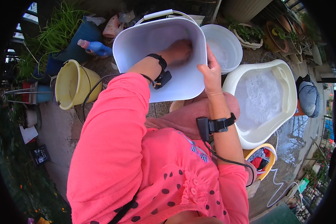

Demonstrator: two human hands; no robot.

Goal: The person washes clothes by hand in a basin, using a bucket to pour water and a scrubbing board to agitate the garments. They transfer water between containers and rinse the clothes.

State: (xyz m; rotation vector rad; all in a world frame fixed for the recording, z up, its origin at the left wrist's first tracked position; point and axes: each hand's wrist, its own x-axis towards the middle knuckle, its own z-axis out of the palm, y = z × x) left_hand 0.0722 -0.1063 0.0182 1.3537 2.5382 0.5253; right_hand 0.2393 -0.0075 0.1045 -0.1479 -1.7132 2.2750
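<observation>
A white rectangular plastic bucket [134, 58] with a white-gripped handle is tilted so its mouth faces me. Deep inside it, my left hand [180, 50] is close to the right-hand wall, its fingers curled and blurred. Whether something is in that hand is hidden; a faint green patch shows just above it. My right hand [212, 68] grips the bucket's right rim, the thumb toward the mouth side. Each wrist wears a black strap with a small cabled device. Behind the right hand stands a round white tub [232, 50] with some suds inside.
To the right sits a cream baby bath [289, 95] of sudsy water, with a yellow basin [271, 161] of clothes below it. A yellow bucket [92, 84], a blue bottle [99, 48] and a planter of grass [85, 35] are at left. A white hose [278, 183] crosses the wet ground.
</observation>
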